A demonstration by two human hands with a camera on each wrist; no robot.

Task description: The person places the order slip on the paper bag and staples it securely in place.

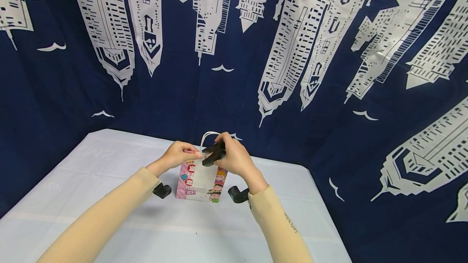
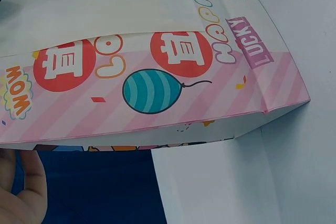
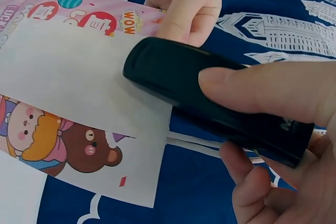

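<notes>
Evidently, the step in hand is the stapling of the top of a paper bag (image 1: 202,177), and it is best done with the mouth pressed flat and its edges evened up. The rim should be pushed well in between the stapler's jaws, the fingertips of the pinching hand kept out from under the nose, and a firm, square squeeze given. The white handle (image 1: 209,133), arched above the rim, should be kept out of the bite.

The bag is stood on the table (image 1: 183,234), midway between its left and right edges and towards the far edge. Its top is pinched near the left corner by the left hand (image 1: 175,158), thumb in front. The black stapler (image 3: 199,108) is gripped in the right hand (image 1: 235,157), with the thumb laid along its upper arm. Its nose is set over the bag's top, but how deeply the rim is taken in cannot be told.

The stapler's long axis is laid across the bag's top, the nose pointed towards the table's left edge and slightly nearward, the rear towards the right edge. The bag is held upright, mouth up, its printed face turned towards the near edge.
</notes>
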